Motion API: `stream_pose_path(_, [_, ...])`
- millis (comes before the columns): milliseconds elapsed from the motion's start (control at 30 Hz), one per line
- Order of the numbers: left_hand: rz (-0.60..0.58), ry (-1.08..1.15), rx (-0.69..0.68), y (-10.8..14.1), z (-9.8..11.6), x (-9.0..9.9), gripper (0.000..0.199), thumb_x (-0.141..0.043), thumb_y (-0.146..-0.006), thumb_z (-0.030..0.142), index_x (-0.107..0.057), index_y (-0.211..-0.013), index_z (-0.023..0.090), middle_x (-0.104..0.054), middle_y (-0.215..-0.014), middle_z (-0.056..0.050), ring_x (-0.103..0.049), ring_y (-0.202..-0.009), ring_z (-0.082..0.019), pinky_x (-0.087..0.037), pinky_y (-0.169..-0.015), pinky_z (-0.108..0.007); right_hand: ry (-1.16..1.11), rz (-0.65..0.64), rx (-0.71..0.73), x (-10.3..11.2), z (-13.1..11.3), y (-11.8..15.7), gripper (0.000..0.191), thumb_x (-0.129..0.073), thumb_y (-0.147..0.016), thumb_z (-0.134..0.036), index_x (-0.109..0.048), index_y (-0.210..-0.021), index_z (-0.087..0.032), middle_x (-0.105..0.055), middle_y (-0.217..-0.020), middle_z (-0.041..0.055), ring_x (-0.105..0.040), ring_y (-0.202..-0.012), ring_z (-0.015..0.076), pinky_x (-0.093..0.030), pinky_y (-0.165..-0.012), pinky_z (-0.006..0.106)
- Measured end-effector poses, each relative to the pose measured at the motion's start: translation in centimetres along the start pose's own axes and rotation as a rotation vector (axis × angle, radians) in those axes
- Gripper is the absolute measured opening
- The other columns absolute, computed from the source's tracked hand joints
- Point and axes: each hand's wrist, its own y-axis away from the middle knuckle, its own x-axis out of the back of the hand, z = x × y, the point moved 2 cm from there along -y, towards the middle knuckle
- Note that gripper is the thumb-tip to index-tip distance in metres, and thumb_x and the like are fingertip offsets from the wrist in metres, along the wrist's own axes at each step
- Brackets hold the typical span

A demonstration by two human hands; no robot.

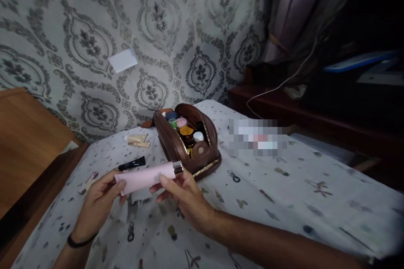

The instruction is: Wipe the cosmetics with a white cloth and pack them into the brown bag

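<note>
Between my two hands is a pink squeeze tube (142, 180) with a shiny silver cap, held nearly level above the bed. My left hand (102, 197) pinches its flat crimped end, thumb on top. Near the cap, my right hand (187, 197) grips the tube with the thumb over it and fingers beneath. Just behind the tube stands a brown toiletry bag (172, 147), unzipped and full of small bottles and jars, among them an amber bottle (187, 131) and a white lid (198, 136). A black tube (132, 163) lies beyond my left hand.
Two beige tubes (137, 138) lie left of the bag on the patterned bedsheet (252, 201). A small pale item (91, 180) is partly hidden by my left hand. A wooden board (34, 143) borders the left, and a white cable (280, 84) hangs at the right.
</note>
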Motion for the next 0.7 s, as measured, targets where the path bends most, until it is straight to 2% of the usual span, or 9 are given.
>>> stream_pose_path(133, [0.131, 0.111, 0.015, -0.8, 2.3, -0.6, 0.042, -0.087, -0.052, 0.050, -0.061, -0.060, 0.018, -0.049, -0.054, 0.005, -0.043, -0.046, -0.008, -0.038, -0.038, -0.016, -0.049, -0.027, -0.019, -0.1, -0.4, -0.2, 0.049, -0.083, -0.069, -0.051, -0.066, -0.097, -0.015, -0.069, -0.084, 0.0039, -0.068, -0.072, 0.0151, -0.051, -0.053, 0.022])
stream_pose_path(267, [0.085, 0.063, -0.064, -2.2, 5.2, -1.2, 0.037, -0.086, -0.056, 0.048, -0.063, -0.061, 0.020, -0.051, -0.052, 0.005, -0.044, -0.043, -0.008, -0.037, -0.038, -0.016, -0.103, -0.059, 0.000, -0.2, -1.1, -0.5, 0.052, -0.082, -0.068, -0.056, -0.065, -0.094, -0.014, -0.068, -0.078, 0.0031, -0.067, -0.066, 0.0143, -0.048, -0.049, 0.020])
stream_pose_path(367, [0.035, -0.047, -0.110, -3.7, 8.4, -1.5, 0.030, -0.082, -0.059, 0.046, -0.066, -0.064, 0.022, -0.056, -0.053, 0.004, -0.044, -0.042, -0.009, -0.035, -0.036, -0.019, -0.137, -0.092, -0.009, -0.1, -1.3, -0.9, 0.061, -0.083, -0.064, -0.058, -0.063, -0.102, -0.015, -0.067, -0.076, 0.0019, -0.066, -0.062, 0.0139, -0.047, -0.046, 0.020])
stream_pose_path(467, [0.085, -0.187, -0.166, -5.5, 12.5, -1.4, 0.027, -0.080, -0.055, 0.044, -0.066, -0.061, 0.022, -0.057, -0.050, 0.003, -0.045, -0.041, -0.011, -0.034, -0.036, -0.021, -0.127, -0.115, -0.047, 0.2, -1.0, -1.2, 0.070, -0.084, -0.059, -0.062, -0.058, -0.105, -0.016, -0.066, -0.070, -0.0011, -0.064, -0.053, 0.0124, -0.044, -0.042, 0.019])
stream_pose_path(533, [0.162, -0.252, -0.241, -6.8, 15.5, -1.4, 0.026, -0.077, -0.053, 0.042, -0.065, -0.062, 0.022, -0.059, -0.052, 0.002, -0.049, -0.044, -0.012, -0.039, -0.039, -0.022, -0.102, -0.118, -0.077, 0.4, -0.7, -1.4, 0.067, -0.082, -0.059, -0.065, -0.057, -0.098, -0.017, -0.066, -0.066, -0.0028, -0.061, -0.048, 0.0103, -0.042, -0.040, 0.018])
stream_pose_path(600, [0.223, -0.372, -0.369, -8.3, 18.0, -1.9, 0.025, -0.072, -0.058, 0.043, -0.064, -0.067, 0.021, -0.061, -0.055, 0.003, -0.052, -0.047, -0.013, -0.045, -0.045, -0.024, -0.083, -0.130, -0.101, 0.6, -0.5, -1.6, 0.066, -0.081, -0.058, -0.067, -0.056, -0.093, -0.017, -0.064, -0.062, -0.0042, -0.058, -0.045, 0.0087, -0.040, -0.040, 0.017])
stream_pose_path(700, [0.218, -0.647, -0.541, -10.6, 20.4, -3.8, 0.023, -0.064, -0.070, 0.042, -0.063, -0.077, 0.019, -0.061, -0.058, 0.004, -0.056, -0.049, -0.013, -0.048, -0.051, -0.024, -0.074, -0.149, -0.123, 0.8, -0.3, -1.9, 0.069, -0.080, -0.054, -0.071, -0.055, -0.090, -0.018, -0.063, -0.060, -0.0054, -0.055, -0.042, 0.0076, -0.038, -0.039, 0.017])
